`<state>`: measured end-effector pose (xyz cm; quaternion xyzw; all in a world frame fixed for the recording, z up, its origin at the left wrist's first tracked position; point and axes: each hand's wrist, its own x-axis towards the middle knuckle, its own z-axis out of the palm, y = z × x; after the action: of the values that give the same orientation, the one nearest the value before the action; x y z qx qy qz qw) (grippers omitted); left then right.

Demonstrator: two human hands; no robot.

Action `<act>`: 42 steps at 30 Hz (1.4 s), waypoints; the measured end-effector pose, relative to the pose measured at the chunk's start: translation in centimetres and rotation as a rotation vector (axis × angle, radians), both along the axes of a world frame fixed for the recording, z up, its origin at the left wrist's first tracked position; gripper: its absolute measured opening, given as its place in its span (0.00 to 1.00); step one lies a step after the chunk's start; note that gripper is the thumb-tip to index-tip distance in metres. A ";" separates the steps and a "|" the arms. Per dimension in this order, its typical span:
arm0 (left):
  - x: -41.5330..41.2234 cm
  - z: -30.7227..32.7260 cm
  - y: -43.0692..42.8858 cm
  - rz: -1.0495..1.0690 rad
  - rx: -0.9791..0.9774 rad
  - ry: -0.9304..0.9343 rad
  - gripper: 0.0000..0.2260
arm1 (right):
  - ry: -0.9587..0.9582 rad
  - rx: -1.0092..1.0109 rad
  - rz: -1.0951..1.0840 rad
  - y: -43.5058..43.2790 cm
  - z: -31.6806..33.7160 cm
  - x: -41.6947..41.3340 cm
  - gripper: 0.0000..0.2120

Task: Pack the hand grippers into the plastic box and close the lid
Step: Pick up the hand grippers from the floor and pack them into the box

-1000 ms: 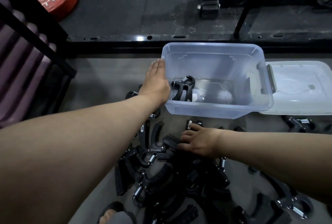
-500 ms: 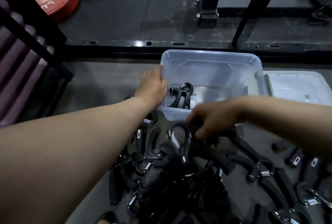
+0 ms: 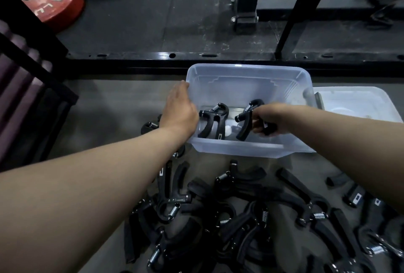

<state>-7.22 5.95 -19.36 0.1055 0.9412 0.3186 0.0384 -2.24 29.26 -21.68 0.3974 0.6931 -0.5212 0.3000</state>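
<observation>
One clear plastic box (image 3: 251, 148) stands on the floor, and its one lid (image 3: 358, 102) lies flat just beside it on the right. Two hand grippers are inside the box: one lying gripper (image 3: 213, 120) on the bottom at the left, and one held gripper (image 3: 246, 119) next to it. Many more lie in a loose pile (image 3: 229, 218) on the floor in front (too tangled to count exactly). The left hand (image 3: 179, 108) is open with fingers almost straight, resting against the left wall of the box. The right hand (image 3: 265, 119) is closed around one handle of the held gripper, inside the box.
</observation>
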 end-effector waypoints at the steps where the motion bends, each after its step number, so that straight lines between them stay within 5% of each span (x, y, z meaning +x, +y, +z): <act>1: 0.0 -0.1 0.0 0.007 0.001 -0.001 0.22 | -0.034 -0.010 0.006 0.2 -0.8 -0.3 0.09; 8: -0.1 -0.2 0.0 0.021 0.048 0.000 0.22 | -0.086 -0.052 0.035 0.1 -3.8 -1.6 0.08; 18: -0.1 -0.3 0.0 0.019 0.056 0.011 0.23 | -0.131 0.539 0.620 1.2 -7.4 -1.7 0.16; 26: 0.0 -0.2 0.0 0.024 0.039 0.006 0.23 | -0.003 0.528 0.614 0.1 -4.8 -0.3 0.30; 30: 0.1 0.0 0.1 0.036 0.036 -0.019 0.23 | -0.014 0.480 0.607 0.1 -5.9 -0.3 0.22; 38: 0.1 0.0 0.1 0.029 0.050 -0.005 0.23 | -0.023 0.510 0.607 0.3 -7.4 -0.9 0.23; 42: 0.2 0.1 0.1 0.033 0.063 -0.024 0.22 | 0.054 0.933 0.836 -1.1 -5.2 -1.4 0.26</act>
<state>-7.06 6.01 -19.29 0.0873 0.9318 0.3499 0.0409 -3.63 28.14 -26.85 0.1684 0.9518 -0.0123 0.2559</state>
